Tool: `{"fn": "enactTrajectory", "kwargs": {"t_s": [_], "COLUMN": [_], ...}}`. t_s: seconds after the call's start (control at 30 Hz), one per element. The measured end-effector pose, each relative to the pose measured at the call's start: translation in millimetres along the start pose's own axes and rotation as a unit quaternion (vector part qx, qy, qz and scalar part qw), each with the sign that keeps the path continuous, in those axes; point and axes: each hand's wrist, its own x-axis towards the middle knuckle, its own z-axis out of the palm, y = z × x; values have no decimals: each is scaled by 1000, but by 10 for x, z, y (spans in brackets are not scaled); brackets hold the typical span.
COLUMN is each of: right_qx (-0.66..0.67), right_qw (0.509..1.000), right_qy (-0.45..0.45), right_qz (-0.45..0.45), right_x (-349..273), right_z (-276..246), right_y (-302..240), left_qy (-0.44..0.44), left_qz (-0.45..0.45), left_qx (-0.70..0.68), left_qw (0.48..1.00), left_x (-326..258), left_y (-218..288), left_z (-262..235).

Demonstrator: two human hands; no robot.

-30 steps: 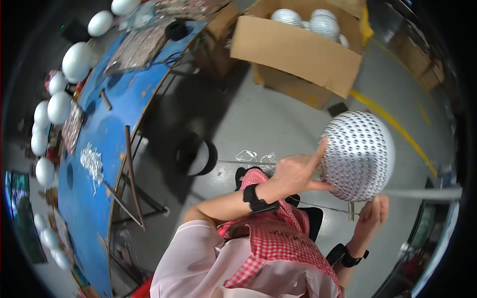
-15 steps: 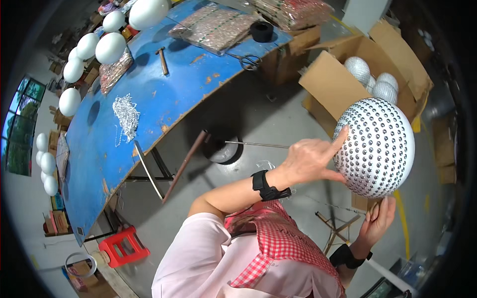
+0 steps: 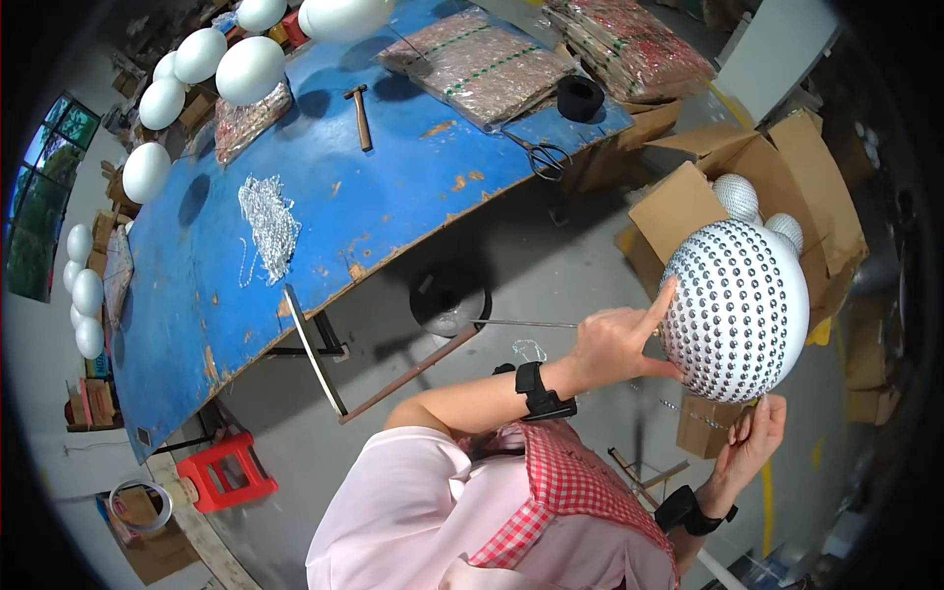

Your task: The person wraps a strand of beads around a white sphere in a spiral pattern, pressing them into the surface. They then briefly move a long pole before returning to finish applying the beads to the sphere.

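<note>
A large white ball (image 3: 737,310) covered with rows of silver studs is in front of me, on the right. My left hand (image 3: 618,344) rests its index finger and thumb on the ball's left side. Its other fingers are curled around a thin metal rod (image 3: 526,323), which sticks out to the left; whether the rod enters the ball is hidden. Under the ball, my right hand (image 3: 755,435) pinches a silver bead strand (image 3: 700,417) close to the ball's lower edge. The strand trails off to the left of that hand.
A blue table (image 3: 324,197) holds a pile of silver bead chain (image 3: 270,231), a hammer (image 3: 363,118), scissors (image 3: 541,155) and a black tape roll (image 3: 580,98). Plain white balls (image 3: 251,71) line its far left. An open carton (image 3: 678,216) contains studded balls. A red stool (image 3: 228,472) stands lower left.
The view has shifted, so the table and carton sit differently in it. The ball seems slightly turned and lower, with my left hand still against it and my right hand still under it.
</note>
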Motion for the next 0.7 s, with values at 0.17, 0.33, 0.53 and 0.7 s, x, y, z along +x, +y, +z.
{"fn": "enactTrajectory", "kwargs": {"t_s": [0.17, 0.33, 0.53, 0.7], "right_qx": [0, -5, -7, -6], "right_qw": [1000, 1000, 998, 996], "right_qy": [-1, -27, -53, -88], "right_qz": [-18, -11, -24, -31], "right_x": [43, 115, 238, 352], "right_z": [39, -19, -38, 31], "right_y": [-61, -117, -133, -173], "left_qy": [-9, 43, 59, 71], "left_qz": [-23, -14, -1, -1], "left_qx": [-3, 3, 52, 56], "left_qw": [1000, 999, 997, 996], "left_x": [1, 33, 86, 155], "left_y": [40, 42, 88, 62], "left_z": [14, 54, 118, 109]}}
